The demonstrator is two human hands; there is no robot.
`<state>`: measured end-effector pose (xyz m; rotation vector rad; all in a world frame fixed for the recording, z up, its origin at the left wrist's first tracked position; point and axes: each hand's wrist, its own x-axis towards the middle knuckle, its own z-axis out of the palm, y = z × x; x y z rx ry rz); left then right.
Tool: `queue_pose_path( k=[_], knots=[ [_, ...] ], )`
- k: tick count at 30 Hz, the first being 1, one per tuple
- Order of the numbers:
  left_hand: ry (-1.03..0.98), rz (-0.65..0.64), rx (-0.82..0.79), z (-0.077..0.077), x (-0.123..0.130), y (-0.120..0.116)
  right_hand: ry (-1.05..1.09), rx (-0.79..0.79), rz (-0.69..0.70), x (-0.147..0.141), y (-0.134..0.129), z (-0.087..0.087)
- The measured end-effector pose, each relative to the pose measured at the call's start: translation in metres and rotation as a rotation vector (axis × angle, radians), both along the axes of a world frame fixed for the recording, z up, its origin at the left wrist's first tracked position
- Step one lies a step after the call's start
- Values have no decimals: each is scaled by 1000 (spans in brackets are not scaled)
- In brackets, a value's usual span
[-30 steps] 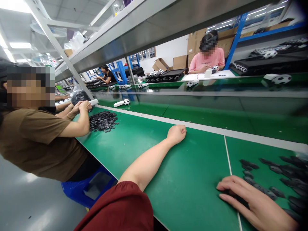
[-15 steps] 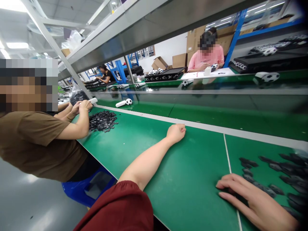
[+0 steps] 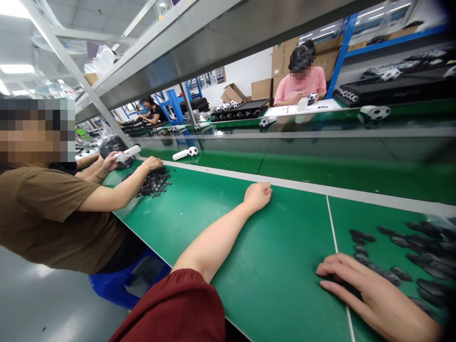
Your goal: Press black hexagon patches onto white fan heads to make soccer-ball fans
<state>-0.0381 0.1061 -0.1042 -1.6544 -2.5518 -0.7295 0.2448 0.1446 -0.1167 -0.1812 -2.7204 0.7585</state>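
On the green bench (image 3: 270, 285), dark flat pieces (image 3: 401, 241) lie scattered beside a person's right grip (image 3: 374, 292).
That grip spreads palm-down at their edge, and whether it holds one cannot be told; the left grip (image 3: 258, 197), curled farther off, shows nothing held. A careless sweep could push pieces across the white divider line (image 3: 334, 237).

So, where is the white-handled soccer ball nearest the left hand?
In the head view, the ball lies beyond the grey strip, up-left of the left hand, right of the dark pieces.
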Motion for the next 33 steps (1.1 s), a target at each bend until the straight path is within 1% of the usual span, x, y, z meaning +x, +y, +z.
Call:
queue_pose_path(
  k=[4,10,20,24,29,33],
  knots=[
    [1,7,-7,1,0,0,-14,-4,17,1,2,2],
    [2,7,-15,0,-1,0,-53,-4,50,-1,5,1],
    [20,0,-29,4,1,-1,-34,3,49,0,4,-1],
    [29,1,-33,3,1,-1,-20,1,12,0,3,-3],
    [36,0,-33,2,1,-1,-67,23,58,0,5,-4],
    [40,0,-32,1,0,-1,-60,20,30,1,4,-3]
  ],
)
